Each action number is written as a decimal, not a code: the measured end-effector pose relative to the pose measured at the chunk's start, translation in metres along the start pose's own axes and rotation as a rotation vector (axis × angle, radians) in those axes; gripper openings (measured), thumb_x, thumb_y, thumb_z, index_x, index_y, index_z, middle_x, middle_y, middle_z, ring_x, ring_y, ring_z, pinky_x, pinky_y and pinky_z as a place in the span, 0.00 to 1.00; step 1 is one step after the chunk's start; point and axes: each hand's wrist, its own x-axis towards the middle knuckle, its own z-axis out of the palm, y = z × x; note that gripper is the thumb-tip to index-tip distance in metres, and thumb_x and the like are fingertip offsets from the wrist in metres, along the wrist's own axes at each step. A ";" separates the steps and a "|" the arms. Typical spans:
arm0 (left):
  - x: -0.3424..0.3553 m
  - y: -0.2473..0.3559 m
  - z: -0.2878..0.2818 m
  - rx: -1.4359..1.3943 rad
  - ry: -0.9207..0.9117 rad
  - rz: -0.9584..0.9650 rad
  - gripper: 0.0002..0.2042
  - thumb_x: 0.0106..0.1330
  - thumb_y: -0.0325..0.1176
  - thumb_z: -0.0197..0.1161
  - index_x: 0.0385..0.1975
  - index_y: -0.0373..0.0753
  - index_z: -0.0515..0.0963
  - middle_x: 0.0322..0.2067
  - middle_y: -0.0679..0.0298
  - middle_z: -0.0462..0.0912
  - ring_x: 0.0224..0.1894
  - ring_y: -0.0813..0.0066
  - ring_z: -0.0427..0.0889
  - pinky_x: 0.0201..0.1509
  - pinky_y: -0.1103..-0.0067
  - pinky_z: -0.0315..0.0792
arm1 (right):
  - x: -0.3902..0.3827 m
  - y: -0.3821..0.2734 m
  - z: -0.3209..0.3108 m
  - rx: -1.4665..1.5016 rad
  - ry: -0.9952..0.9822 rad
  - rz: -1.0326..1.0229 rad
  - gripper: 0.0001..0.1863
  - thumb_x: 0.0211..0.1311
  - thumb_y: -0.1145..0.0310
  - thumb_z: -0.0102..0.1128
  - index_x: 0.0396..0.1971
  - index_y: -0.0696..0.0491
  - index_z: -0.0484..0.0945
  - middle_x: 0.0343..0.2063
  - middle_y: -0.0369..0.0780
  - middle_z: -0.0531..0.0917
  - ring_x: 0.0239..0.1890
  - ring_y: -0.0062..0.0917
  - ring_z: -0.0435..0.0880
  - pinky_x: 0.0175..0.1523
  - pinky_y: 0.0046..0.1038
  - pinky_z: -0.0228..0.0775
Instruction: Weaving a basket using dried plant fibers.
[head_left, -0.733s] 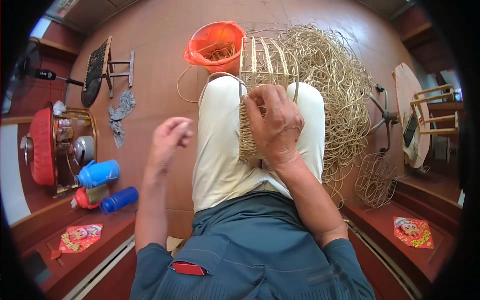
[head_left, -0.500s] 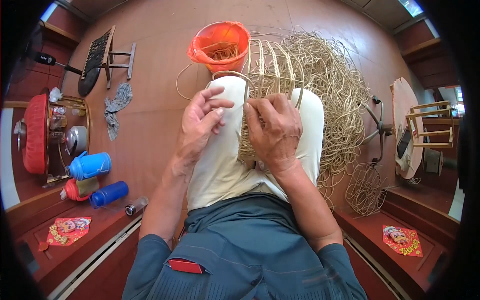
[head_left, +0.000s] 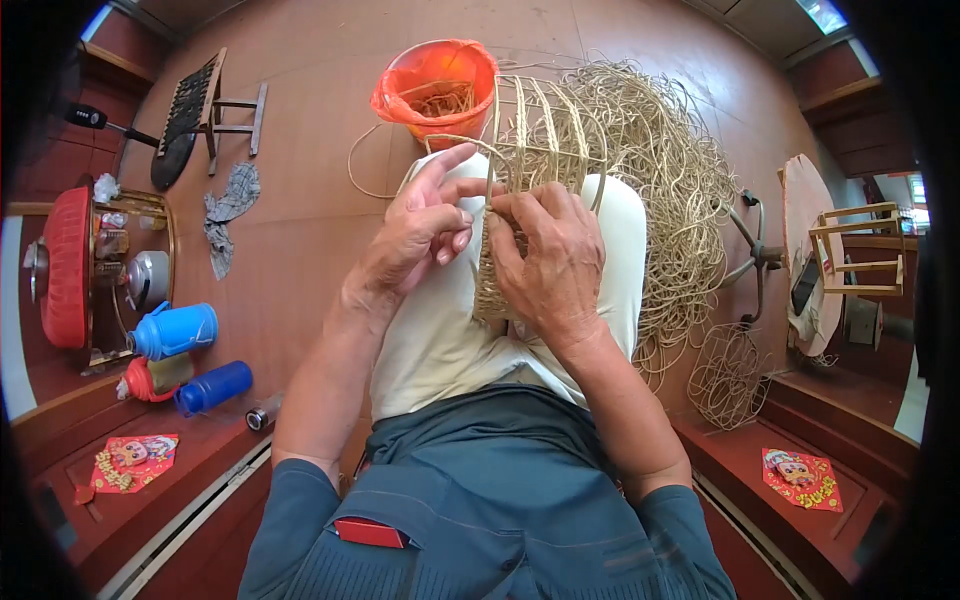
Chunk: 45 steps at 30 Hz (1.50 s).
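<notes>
A half-woven frame of tan cord [head_left: 522, 118], with straight bars and braided strands, stands between my knees. Its near end is closely woven. My right hand [head_left: 552, 255] is closed over the frame's left edge, thumb and fingertips pinching it there; what lies under the fingers is hidden. Just left of that edge is my left hand [head_left: 425, 225]. Its index and middle fingers stretch toward the frame, and the other fingers curl loosely. A loop of cord [head_left: 445, 138] arches past the left index fingertip.
Beyond my knees stands an orange bucket [head_left: 436, 122] with a lining and cord scraps. A big heap of loose cord [head_left: 670, 190] spreads right of the frame. Blue flasks [head_left: 178, 332] lie left, near a red-covered rack [head_left: 68, 270]. A stool [head_left: 240, 118] and crumpled cloth [head_left: 232, 215] sit farther left.
My left hand has moved up and right to the frame's edge, its index finger stretching farther out. My right hand stays on the frame, almost in place.
</notes>
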 end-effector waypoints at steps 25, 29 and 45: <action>-0.009 -0.009 -0.012 0.901 0.149 0.472 0.06 0.81 0.25 0.64 0.49 0.31 0.86 0.42 0.62 0.86 0.30 0.80 0.83 0.29 0.77 0.76 | -0.001 -0.002 0.014 -0.038 0.121 -0.014 0.08 0.69 0.59 0.69 0.33 0.47 0.83 0.34 0.37 0.78 0.39 0.34 0.80 0.45 0.40 0.66; -0.034 0.013 -0.013 0.692 0.138 0.321 0.07 0.81 0.29 0.66 0.45 0.32 0.87 0.45 0.63 0.86 0.29 0.83 0.79 0.32 0.82 0.74 | 0.000 -0.008 0.019 0.031 0.162 -0.024 0.05 0.66 0.64 0.74 0.36 0.45 0.85 0.34 0.34 0.79 0.39 0.32 0.83 0.44 0.38 0.68; -0.166 0.110 -0.224 1.594 0.713 0.191 0.10 0.75 0.36 0.68 0.36 0.36 0.80 0.27 0.57 0.81 0.31 0.64 0.81 0.37 0.69 0.74 | 0.001 0.002 0.018 0.141 0.135 -0.066 0.02 0.68 0.68 0.69 0.36 0.45 0.84 0.32 0.34 0.81 0.34 0.32 0.81 0.43 0.35 0.66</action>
